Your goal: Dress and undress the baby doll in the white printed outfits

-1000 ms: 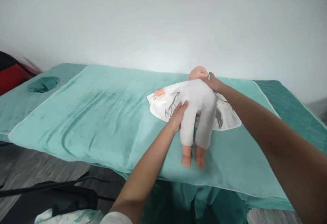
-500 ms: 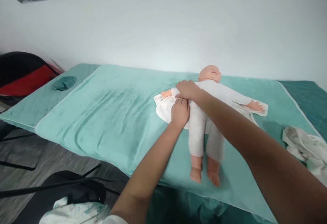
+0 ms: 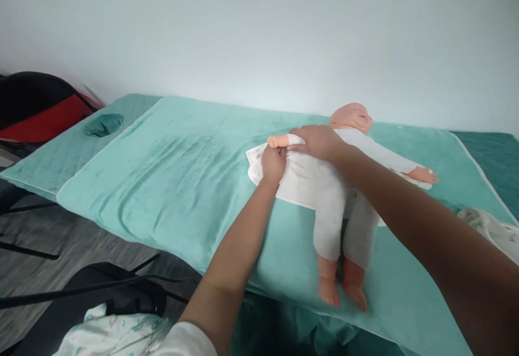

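Handling a baby doll [image 3: 329, 204] dressed in white, lying on its back on the table [image 3: 48, 169] and pointing its bare feet toward the near edge. Wrapping the right grip [image 3: 318, 142] around the doll's sleeved arm, laying fingers over the top and tucking the thumb below. Pinching a white garment [image 3: 298, 185], spread partly beneath the doll, with the left grip [image 3: 273, 162], closing just under the doll's small hand (being unable to tell whether also catching the cuff). Leaving the doll's other arm stretching out to the right. Looking over a wrinkled teal sheet [image 3: 194, 177] covering most of the table, and a round hole [image 3: 104, 125] opening at its left end. Seeing a bunched pale cloth [image 3: 492, 229] lying at the right edge, a printed cloth [image 3: 121, 331] resting on a black seat [image 3: 111, 272] at lower left, and a white wall [image 3: 284, 42] rising behind.
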Available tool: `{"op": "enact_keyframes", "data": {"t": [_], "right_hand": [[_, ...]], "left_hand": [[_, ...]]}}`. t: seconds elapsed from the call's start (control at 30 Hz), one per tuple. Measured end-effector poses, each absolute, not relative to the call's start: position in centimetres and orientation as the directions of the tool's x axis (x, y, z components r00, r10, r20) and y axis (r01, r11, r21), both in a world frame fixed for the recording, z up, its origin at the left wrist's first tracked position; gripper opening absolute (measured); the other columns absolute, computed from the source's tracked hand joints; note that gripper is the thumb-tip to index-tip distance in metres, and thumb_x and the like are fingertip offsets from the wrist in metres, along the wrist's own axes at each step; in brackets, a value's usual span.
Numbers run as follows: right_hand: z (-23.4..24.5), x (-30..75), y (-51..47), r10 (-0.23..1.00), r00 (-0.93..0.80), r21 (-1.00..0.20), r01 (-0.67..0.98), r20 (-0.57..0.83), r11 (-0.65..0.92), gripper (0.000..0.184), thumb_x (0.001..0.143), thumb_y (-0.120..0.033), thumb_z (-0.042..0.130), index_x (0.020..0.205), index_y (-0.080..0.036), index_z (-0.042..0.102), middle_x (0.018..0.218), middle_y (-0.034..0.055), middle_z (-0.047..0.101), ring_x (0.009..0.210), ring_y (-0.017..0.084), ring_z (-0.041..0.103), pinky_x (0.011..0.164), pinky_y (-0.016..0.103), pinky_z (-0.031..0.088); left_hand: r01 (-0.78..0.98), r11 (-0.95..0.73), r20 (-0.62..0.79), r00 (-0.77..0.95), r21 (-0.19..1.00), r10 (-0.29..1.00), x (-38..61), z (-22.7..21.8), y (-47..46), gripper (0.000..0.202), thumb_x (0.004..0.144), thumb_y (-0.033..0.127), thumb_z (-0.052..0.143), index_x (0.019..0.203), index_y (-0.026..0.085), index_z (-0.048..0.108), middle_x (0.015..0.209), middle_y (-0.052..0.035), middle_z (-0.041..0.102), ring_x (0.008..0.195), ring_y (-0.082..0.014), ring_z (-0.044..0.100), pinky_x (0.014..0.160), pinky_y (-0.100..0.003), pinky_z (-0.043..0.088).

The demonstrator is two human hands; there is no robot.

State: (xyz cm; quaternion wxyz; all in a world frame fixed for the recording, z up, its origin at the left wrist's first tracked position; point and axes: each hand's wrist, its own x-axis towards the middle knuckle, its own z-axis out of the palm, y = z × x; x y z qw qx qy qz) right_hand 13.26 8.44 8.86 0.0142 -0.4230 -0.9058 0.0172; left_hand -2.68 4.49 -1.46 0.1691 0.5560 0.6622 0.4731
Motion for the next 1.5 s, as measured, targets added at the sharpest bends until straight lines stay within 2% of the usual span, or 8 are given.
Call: {"op": "enact_keyframes", "data": {"t": [0.37, 0.5, 0.7, 0.87, 1.03, 1.2, 1.37, 1.5], "right_hand": [[8.3, 12.7, 8.2, 0.804, -0.586, 0.165, 0.787, -0.107, 0.595, 0.056, 0.100, -0.065, 0.035, 0.114, -0.022, 0.067, 0.105, 0.0137, 0.070, 0.097, 0.032, 0.064, 0.079, 0.041, 0.041], [7.4, 12.4, 8.2, 0.800, -0.593, 0.220, 0.771, -0.095, 0.598, 0.054, 0.101, -0.061, 0.037, 0.116, -0.019, 0.066, 0.107, 0.0168, 0.070, 0.100, 0.034, 0.063, 0.083, 0.043, 0.041], [6.8, 10.6, 7.8, 0.844, -0.536, 0.175, 0.831, -0.001, 0.527, 0.036, 0.099, -0.032, 0.042, 0.124, -0.012, 0.059, 0.115, 0.0219, 0.067, 0.106, 0.035, 0.062, 0.088, 0.045, 0.042], [7.6, 13.7, 6.6, 0.859, -0.460, -0.126, 0.860, 0.224, 0.494, 0.041, 0.098, -0.041, 0.046, 0.130, -0.016, 0.058, 0.131, 0.0185, 0.063, 0.119, 0.035, 0.058, 0.097, 0.048, 0.046], [6.5, 22.5, 3.7, 0.815, 0.158, -0.485, 0.859, 0.557, 0.165, 0.044, 0.091, -0.035, 0.048, 0.128, -0.015, 0.060, 0.130, 0.0201, 0.061, 0.109, 0.030, 0.063, 0.094, 0.044, 0.053], [4.5, 27.3, 1.7, 0.901, 0.363, -0.579, 0.798, 0.238, -0.168, 0.048, 0.096, -0.052, 0.040, 0.124, -0.022, 0.065, 0.106, 0.0187, 0.072, 0.111, 0.039, 0.065, 0.096, 0.052, 0.050], [4.4, 27.5, 1.4, 0.929, 0.319, -0.502, 0.844, 0.186, -0.189, 0.056, 0.100, -0.056, 0.034, 0.133, -0.020, 0.061, 0.113, 0.0191, 0.072, 0.113, 0.040, 0.066, 0.097, 0.055, 0.048], [3.8, 27.8, 1.6, 0.937, 0.302, -0.628, 0.767, 0.174, -0.131, 0.053, 0.098, -0.057, 0.043, 0.135, -0.024, 0.061, 0.109, 0.0145, 0.073, 0.108, 0.035, 0.067, 0.098, 0.053, 0.049]], "left_hand": [[-0.003, -0.176, 0.142, -0.571, 0.984, 0.808, -4.3, -2.1, 4.8, 0.009, 0.090, 0.020, 0.059, 0.084, 0.020, 0.053, 0.077, 0.0036, 0.054, 0.073, -0.0103, 0.053, 0.074, -0.022, 0.043], [0.130, -0.176, 0.218, -0.518, 0.976, 0.827, -3.6, -1.5, 3.9, 0.009, 0.091, 0.024, 0.061, 0.085, 0.021, 0.056, 0.078, 0.0020, 0.058, 0.075, -0.0124, 0.055, 0.075, -0.025, 0.044], [0.514, -0.335, 0.440, -0.092, 0.789, 0.893, -2.3, -0.4, 2.4, 0.018, 0.098, 0.032, 0.054, 0.091, 0.023, 0.068, 0.093, -0.0047, 0.070, 0.094, -0.0199, 0.063, 0.090, -0.032, 0.047], [0.651, -0.094, 0.445, -0.399, 0.753, 0.802, -3.1, -0.7, 2.6, 0.021, 0.097, 0.027, 0.053, 0.109, 0.019, 0.068, 0.116, -0.0139, 0.066, 0.116, -0.0278, 0.057, 0.107, -0.042, 0.041], [0.727, 0.072, 0.364, -0.424, 0.683, 0.829, -3.2, -0.9, 2.8, 0.016, 0.093, 0.030, 0.061, 0.103, 0.018, 0.066, 0.119, -0.0163, 0.064, 0.118, -0.0336, 0.053, 0.103, -0.047, 0.041], [0.772, -0.099, 0.490, -0.294, 0.628, 0.821, -2.5, -0.6, 2.2, 0.009, 0.097, 0.028, 0.055, 0.097, 0.021, 0.060, 0.111, -0.0124, 0.066, 0.114, -0.0292, 0.055, 0.102, -0.042, 0.041], [0.595, -0.249, 0.464, -0.237, 0.764, 0.854, -1.7, -0.2, 1.0, 0.015, 0.100, 0.034, 0.050, 0.103, 0.022, 0.057, 0.107, -0.0085, 0.067, 0.102, -0.0219, 0.061, 0.093, -0.034, 0.045], [0.411, -0.174, 0.308, -0.287, 0.895, 0.907, -0.5, 0.8, 0.7, 0.012, 0.097, 0.033, 0.056, 0.093, 0.022, 0.053, 0.093, -0.0008, 0.063, 0.084, -0.0152, 0.056, 0.082, -0.027, 0.043]]}}
